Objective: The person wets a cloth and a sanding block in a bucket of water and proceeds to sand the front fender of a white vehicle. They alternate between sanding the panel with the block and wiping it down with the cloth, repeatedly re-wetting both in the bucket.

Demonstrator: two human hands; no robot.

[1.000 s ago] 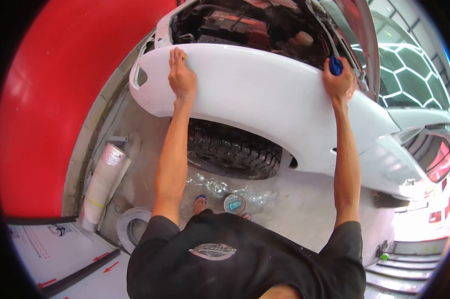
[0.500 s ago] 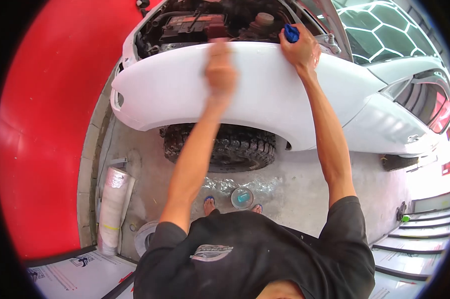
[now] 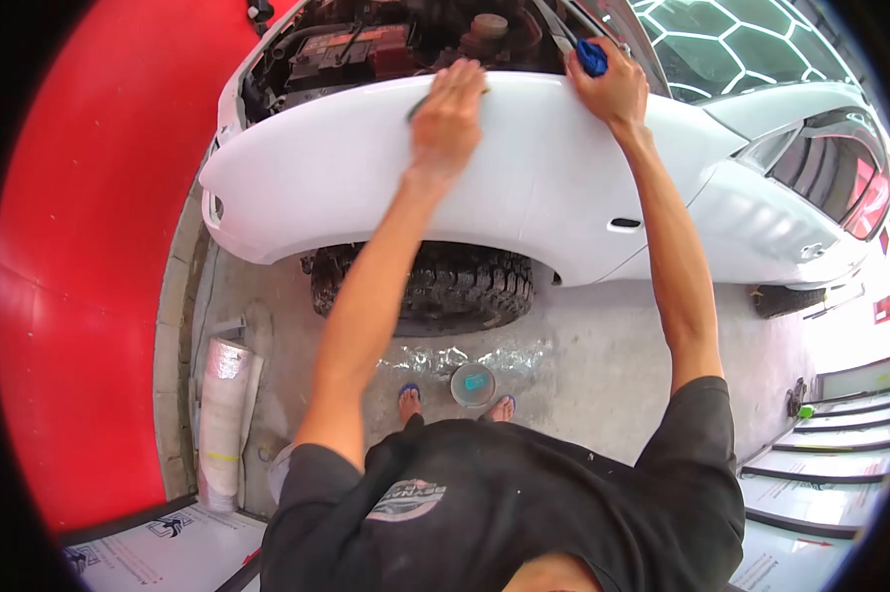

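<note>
My left hand (image 3: 447, 118) lies nearly flat on the upper part of the white fender (image 3: 317, 168), its fingers pointing at the engine bay. Under it is a thin dark-edged pad (image 3: 417, 109), mostly hidden by the palm. At the fender's top edge, farther right, my right hand (image 3: 614, 91) is closed round a crumpled blue cloth (image 3: 592, 57). The open engine bay (image 3: 366, 49) lies just beyond both hands.
A muddy tyre (image 3: 445, 286) sits under the fender arch. Between my feet on the wet floor stands a round bucket (image 3: 473, 399) with something teal inside. A wrapped roll (image 3: 224, 424) stands at lower left by the red wall (image 3: 80, 266).
My left hand has slid slightly right and up along the fender and is now sharper. The right hand keeps its hold on the cloth. The view has shifted a little.
</note>
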